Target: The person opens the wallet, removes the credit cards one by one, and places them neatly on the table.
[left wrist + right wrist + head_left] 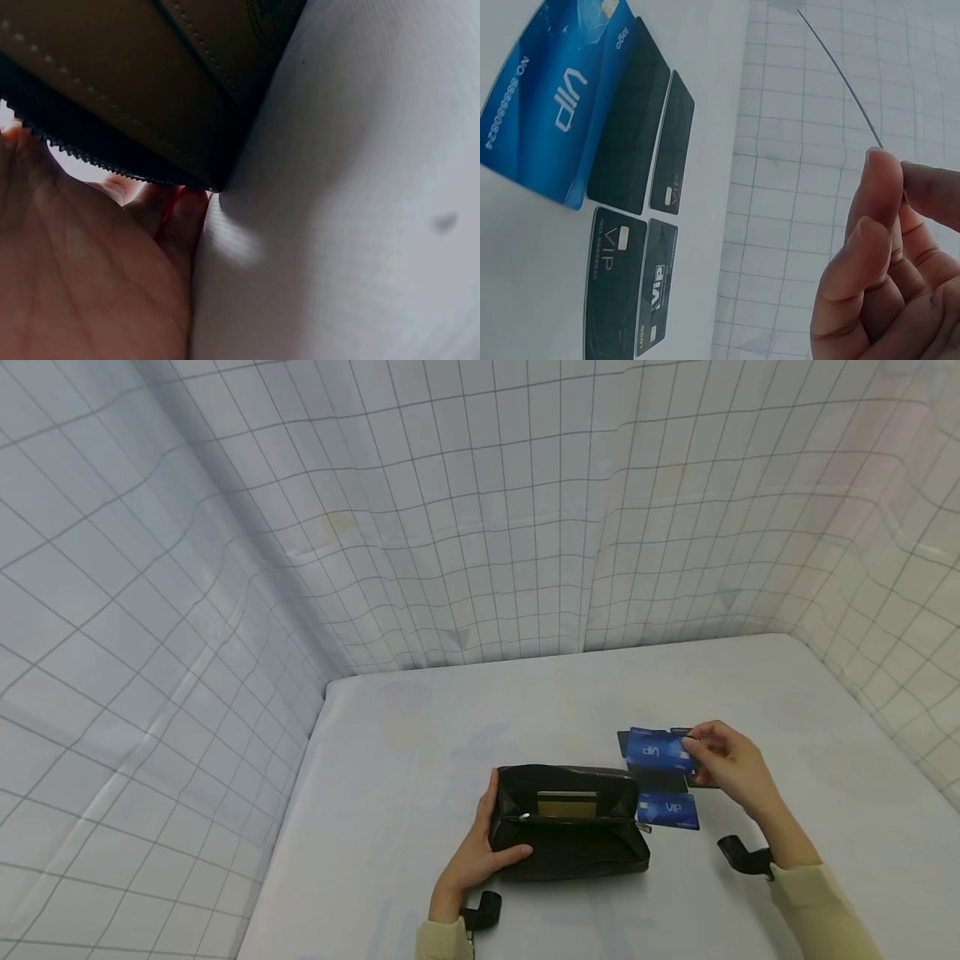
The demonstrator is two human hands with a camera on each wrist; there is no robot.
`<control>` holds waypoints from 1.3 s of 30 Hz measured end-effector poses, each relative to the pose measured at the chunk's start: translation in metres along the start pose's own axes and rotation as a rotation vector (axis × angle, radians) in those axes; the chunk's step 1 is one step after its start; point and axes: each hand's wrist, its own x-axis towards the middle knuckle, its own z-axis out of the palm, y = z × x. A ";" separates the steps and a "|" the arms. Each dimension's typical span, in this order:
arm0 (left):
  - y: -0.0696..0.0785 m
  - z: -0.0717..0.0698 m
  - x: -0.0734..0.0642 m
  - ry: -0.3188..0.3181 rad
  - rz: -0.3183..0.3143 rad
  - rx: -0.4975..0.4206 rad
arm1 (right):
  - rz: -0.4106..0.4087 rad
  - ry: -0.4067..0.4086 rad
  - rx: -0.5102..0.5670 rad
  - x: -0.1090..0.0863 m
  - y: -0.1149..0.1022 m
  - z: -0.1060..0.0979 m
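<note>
A black zip wallet (573,860) lies with its mouth spread on the white table, and a gold-brown piece (567,809) shows inside. My left hand (474,853) grips the wallet's left end, thumb over the front; the left wrist view has the palm and fingers (180,225) against its zipped edge. To the right, my right hand (733,768) pinches a blue VIP card (651,747) between thumb and fingertips. From the right wrist that card (840,77) appears edge-on, raised over the table. A second blue VIP card (667,811) lies beside the wallet's right end.
Several dark cards lie in rows past the blue one, among them a plain black card (630,120) and a black VIP card (615,285). White grid-patterned curtains (480,543) hang around the table (405,735) at the back and sides.
</note>
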 end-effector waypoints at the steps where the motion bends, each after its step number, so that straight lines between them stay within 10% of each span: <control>1: 0.000 0.000 0.000 0.001 -0.004 0.001 | 0.005 -0.007 -0.004 -0.001 0.002 -0.001; 39: 0.000 0.000 0.000 -0.004 0.000 0.004 | 0.222 -0.158 -0.097 -0.025 0.064 -0.041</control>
